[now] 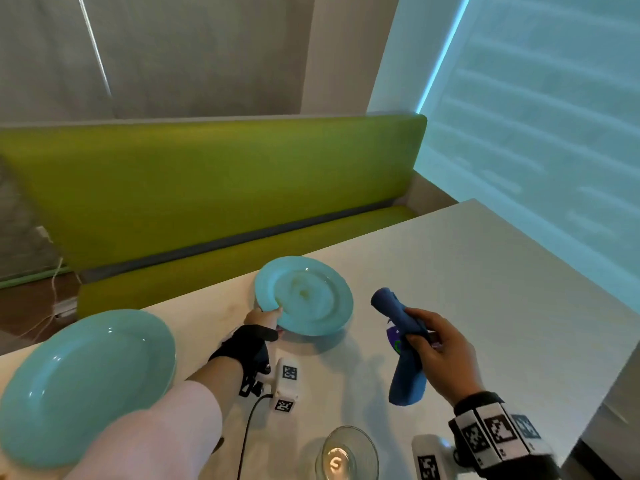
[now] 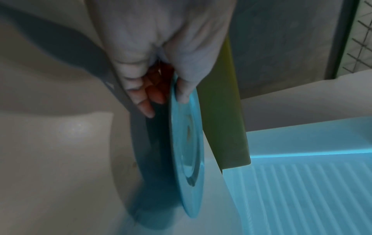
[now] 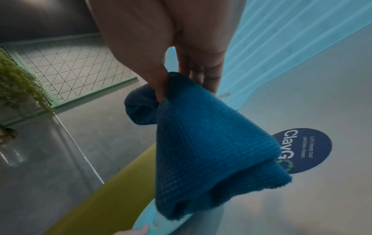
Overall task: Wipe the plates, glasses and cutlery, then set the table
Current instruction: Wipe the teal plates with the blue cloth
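A light blue plate (image 1: 304, 294) hangs tilted just above the white table (image 1: 485, 271), with small yellowish marks in its well. My left hand (image 1: 265, 318) pinches its near rim, thumb on top and fingers underneath; the left wrist view shows the same plate (image 2: 187, 143) edge-on in my left hand (image 2: 161, 89). My right hand (image 1: 438, 351) grips a dark blue cloth (image 1: 401, 344) to the right of the plate, apart from it. In the right wrist view the cloth (image 3: 207, 151) hangs from my right hand (image 3: 173, 66) above the plate's rim (image 3: 159, 222).
A stack of light blue plates (image 1: 83, 386) sits at the near left. A clear glass (image 1: 346, 452) stands at the front edge between my arms. A round blue sticker (image 3: 302, 151) is on the table. A green bench (image 1: 207, 188) runs behind the table.
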Action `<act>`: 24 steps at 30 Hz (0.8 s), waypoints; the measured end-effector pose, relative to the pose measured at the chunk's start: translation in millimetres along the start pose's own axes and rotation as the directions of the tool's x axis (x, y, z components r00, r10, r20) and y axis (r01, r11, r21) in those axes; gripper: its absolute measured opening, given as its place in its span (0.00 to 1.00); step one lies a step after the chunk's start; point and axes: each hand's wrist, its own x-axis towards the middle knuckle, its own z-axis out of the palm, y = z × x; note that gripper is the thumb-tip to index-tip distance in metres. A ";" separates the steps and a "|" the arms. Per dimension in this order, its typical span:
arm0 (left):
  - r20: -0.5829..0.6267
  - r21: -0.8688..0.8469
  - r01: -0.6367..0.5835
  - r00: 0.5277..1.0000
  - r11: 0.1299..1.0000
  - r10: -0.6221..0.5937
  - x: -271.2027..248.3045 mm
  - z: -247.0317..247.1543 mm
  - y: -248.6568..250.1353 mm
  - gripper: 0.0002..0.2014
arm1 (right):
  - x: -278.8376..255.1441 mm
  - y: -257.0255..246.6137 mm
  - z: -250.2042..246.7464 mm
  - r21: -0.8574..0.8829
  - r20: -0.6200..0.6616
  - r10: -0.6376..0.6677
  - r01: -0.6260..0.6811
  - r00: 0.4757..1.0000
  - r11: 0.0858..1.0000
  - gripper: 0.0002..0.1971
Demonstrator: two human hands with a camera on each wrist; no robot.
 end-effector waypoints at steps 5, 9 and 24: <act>-0.087 -0.006 -0.100 0.991 0.995 0.099 -20.1 -31.0 22.0 0.21 | -2.9 -22.6 10.8 0.016 0.047 -0.010 0.009 0.999 1.000 0.19; -0.115 0.008 -0.246 0.963 0.969 0.245 -63.0 -70.1 51.7 0.13 | -6.8 -52.8 24.0 0.021 0.091 -0.031 0.029 0.995 0.999 0.17; 0.057 -0.333 -0.454 0.865 0.826 0.498 -246.7 -180.5 60.8 0.24 | -72.3 -202.1 138.7 0.047 0.091 -0.496 0.494 0.864 0.868 0.16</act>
